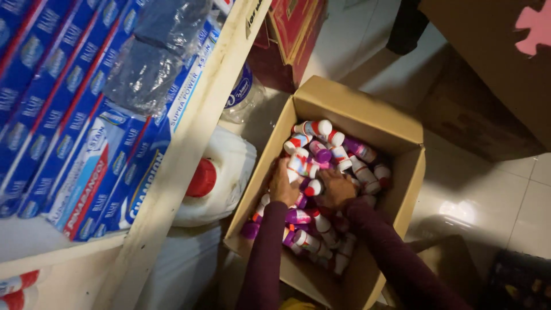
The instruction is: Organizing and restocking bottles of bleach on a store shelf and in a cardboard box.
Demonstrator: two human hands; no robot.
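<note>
An open cardboard box (360, 110) on the floor holds several small bottles (345, 155) with white, red and purple caps, lying in a heap. Both of my hands reach down into it, in dark maroon sleeves. My left hand (282, 183) is by the box's left wall, its fingers around a small white bottle with a colourful label (300, 165). My right hand (336, 188) lies on the heap in the middle, curled over the bottles; whether it grips one is hidden.
A wooden shelf (189, 149) to the left carries stacked blue boxes (69, 120) and a plastic-wrapped pack (155, 51). Under it stand a white jug with a red cap (221, 175) and a clear bottle (244, 95). Brown cartons (488, 69) stand at right on the tiled floor (493, 201).
</note>
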